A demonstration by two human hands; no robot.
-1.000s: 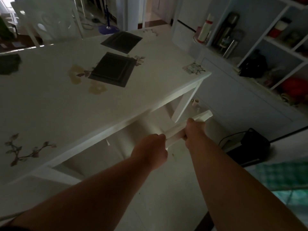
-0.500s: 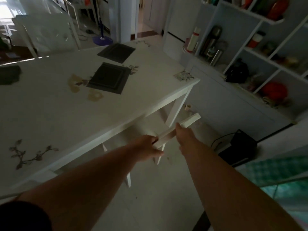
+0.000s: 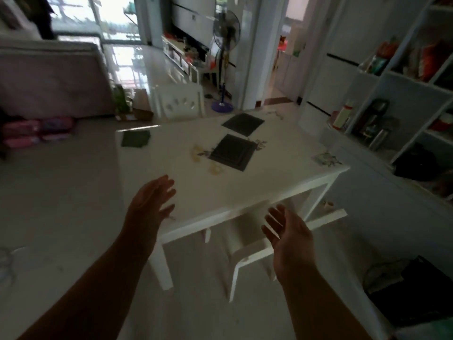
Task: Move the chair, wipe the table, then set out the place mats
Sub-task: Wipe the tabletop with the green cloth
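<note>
Our left hand point(image 3: 152, 202) and right hand point(image 3: 289, 231) hover with fingers spread, grasping nothing. The white chair point(image 3: 255, 251) sits tucked under the worktop point(image 3: 245, 192), where two dark place mats point(image 3: 231, 152) lie.

Dim, motion-blurred wide-angle view, glare from the bright window point(image 3: 110, 18) on the floor point(image 3: 127, 60), bowed edges.
</note>
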